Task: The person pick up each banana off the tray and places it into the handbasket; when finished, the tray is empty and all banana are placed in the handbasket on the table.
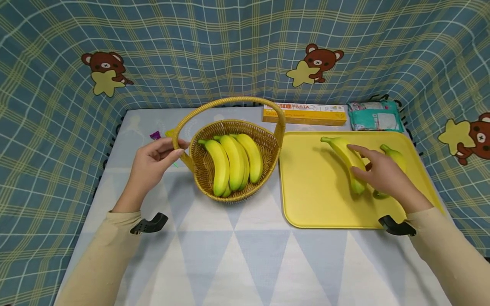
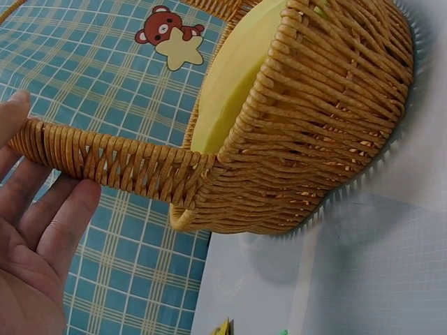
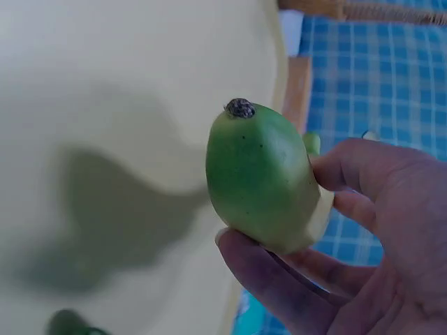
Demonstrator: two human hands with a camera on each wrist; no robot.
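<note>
A wicker basket (image 1: 269, 148) with a tall arched handle stands left of the yellow tray (image 1: 306, 195). Inside it lie several yellow bananas (image 1: 234, 163). My left hand (image 1: 150, 163) holds the left side of the handle (image 2: 119, 159) between thumb and fingers. Over the tray, my right hand (image 1: 383, 172) grips a banana (image 1: 340, 151) around its middle. In the right wrist view the green tip of this banana (image 3: 255, 174) faces the camera, and its shadow falls apart from it on the tray. Another banana (image 1: 395, 156) is on the tray, partly hidden behind my right hand.
Behind the tray are an orange and white pasta box (image 1: 306, 117) and a teal packet (image 1: 375, 117). A small purple wrapped item (image 1: 155, 135) lies past my left hand. A plaid cloth (image 1: 214, 55) with bear prints hangs around the table's back and sides.
</note>
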